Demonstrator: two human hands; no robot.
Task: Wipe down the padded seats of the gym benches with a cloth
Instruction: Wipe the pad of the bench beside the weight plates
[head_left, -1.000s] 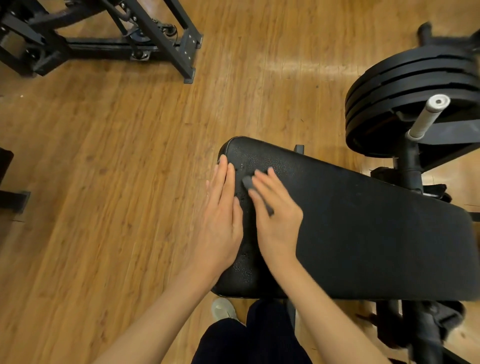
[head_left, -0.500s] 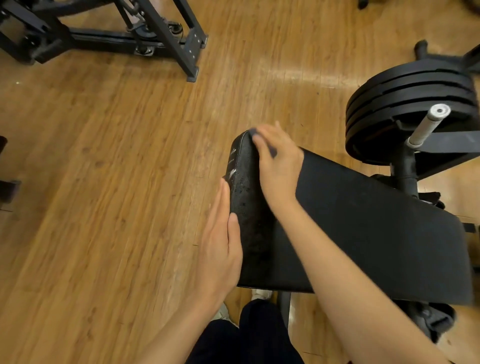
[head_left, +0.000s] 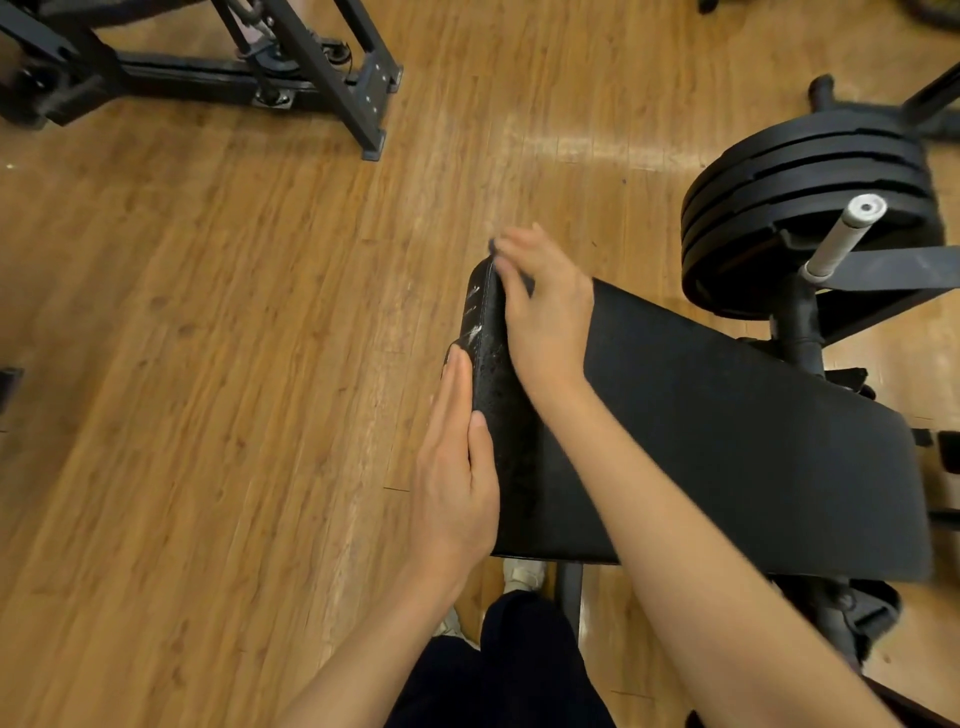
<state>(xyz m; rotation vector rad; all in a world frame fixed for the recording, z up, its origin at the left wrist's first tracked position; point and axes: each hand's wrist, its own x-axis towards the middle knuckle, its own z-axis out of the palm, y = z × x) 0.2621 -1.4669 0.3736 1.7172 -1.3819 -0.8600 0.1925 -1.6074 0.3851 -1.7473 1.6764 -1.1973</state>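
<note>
Pressing your right hand (head_left: 545, 306) with fingers extended over the small grey cloth (head_left: 511, 270) at the far corner of the black padded vinyl bench seat (head_left: 727, 415), you braced its edge with your flat left hand (head_left: 454, 483), wisely overlapping strokes.

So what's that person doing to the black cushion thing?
A person is wiping a gym bench. The right hand presses a small grey cloth, mostly hidden under the fingers, against the far corner of the black padded seat. The left hand lies flat with straight fingers along the seat's left edge. Black weight plates hang to the right, above a wooden floor.
</note>
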